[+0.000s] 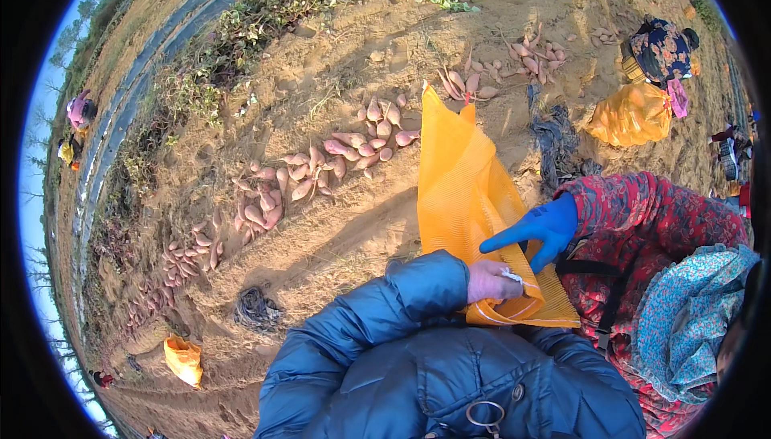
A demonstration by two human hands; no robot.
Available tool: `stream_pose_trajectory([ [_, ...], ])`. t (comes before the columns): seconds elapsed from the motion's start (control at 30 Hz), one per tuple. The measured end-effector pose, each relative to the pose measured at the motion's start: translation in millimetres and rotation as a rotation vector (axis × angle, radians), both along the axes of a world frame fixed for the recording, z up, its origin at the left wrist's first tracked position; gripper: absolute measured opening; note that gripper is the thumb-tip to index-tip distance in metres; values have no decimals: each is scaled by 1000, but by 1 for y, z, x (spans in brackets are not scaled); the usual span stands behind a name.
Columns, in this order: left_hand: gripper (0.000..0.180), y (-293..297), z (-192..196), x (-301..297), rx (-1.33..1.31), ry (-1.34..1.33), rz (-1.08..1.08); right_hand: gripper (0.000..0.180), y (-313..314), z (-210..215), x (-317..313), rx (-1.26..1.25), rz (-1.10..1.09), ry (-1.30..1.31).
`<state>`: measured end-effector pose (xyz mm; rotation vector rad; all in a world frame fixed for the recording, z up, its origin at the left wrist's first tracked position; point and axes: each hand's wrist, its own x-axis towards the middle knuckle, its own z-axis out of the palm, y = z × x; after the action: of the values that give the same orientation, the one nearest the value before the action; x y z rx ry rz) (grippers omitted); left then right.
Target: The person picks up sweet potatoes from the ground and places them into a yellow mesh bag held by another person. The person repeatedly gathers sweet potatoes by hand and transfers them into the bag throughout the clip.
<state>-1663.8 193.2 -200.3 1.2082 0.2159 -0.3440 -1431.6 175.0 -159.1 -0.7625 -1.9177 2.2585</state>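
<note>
My left hand [491,280], in a pinkish glove, is closed on the hemmed edge of an orange mesh bag [458,182]. The bag looks flat and hangs up and away from me, its far corner pointed. A bit of white shows by my fingertips. Against the bag, just beyond my hand, is a co-worker's blue-gloved hand [540,228] with its index finger stretched out. That person's red patterned sleeve [626,202] comes in from the right. My right sleeve runs down behind the bag's lower edge, and my right hand is hidden.
Sweet potatoes [337,154] lie in a long row of heaps across the soil. Leafy vines [265,17] border it. A filled orange bag [632,114] stands near another person [662,49] at far right. Black plastic film [554,146] and another orange bag [184,360] lie on the ground.
</note>
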Motion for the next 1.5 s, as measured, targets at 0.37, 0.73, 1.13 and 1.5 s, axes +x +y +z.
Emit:
stream_pose_trajectory([
  [0.37,49,-1,-13,-39,333,-392,-48,45,-147,-191,-153,-1032,-1916,507],
  [0.73,48,87,-97,-163,-149,351,482,34,-157,-237,-176,-1138,-1976,188],
  [1.13,45,103,-152,-91,51,498,523,23,-97,-264,-33,-1151,-1848,3],
  [1.5,52,122,-210,-110,-87,727,654,30,-52,-250,100,-720,-1813,-128],
])
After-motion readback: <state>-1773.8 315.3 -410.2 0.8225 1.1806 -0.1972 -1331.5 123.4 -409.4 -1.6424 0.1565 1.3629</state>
